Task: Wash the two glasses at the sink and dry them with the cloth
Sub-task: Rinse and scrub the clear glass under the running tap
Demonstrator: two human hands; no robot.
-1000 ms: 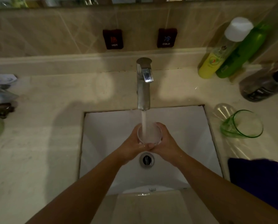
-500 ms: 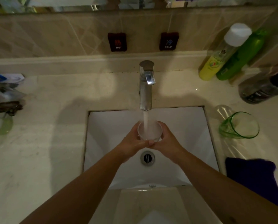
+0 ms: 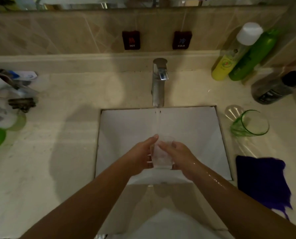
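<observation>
Dim, warm, yellowish light. Soft shadow falls on counter [image 3: 61,152] left of sink [image 3: 126,126]. Glare streaks on wet right forearm [image 3: 212,180]. Wide-angle bending at edges; left-edge clutter blurred. Overall soft, slightly smeared focus.

A glass [image 3: 162,155] sits between both hands over the sink [image 3: 195,128] (faucet [image 3: 158,83] behind), second glass [image 3: 248,124] and cloth [image 3: 262,180] right.

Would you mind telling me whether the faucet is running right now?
On. A stream of water falls from the faucet spout into the sink, just behind the clear glass held by both hands.
</observation>
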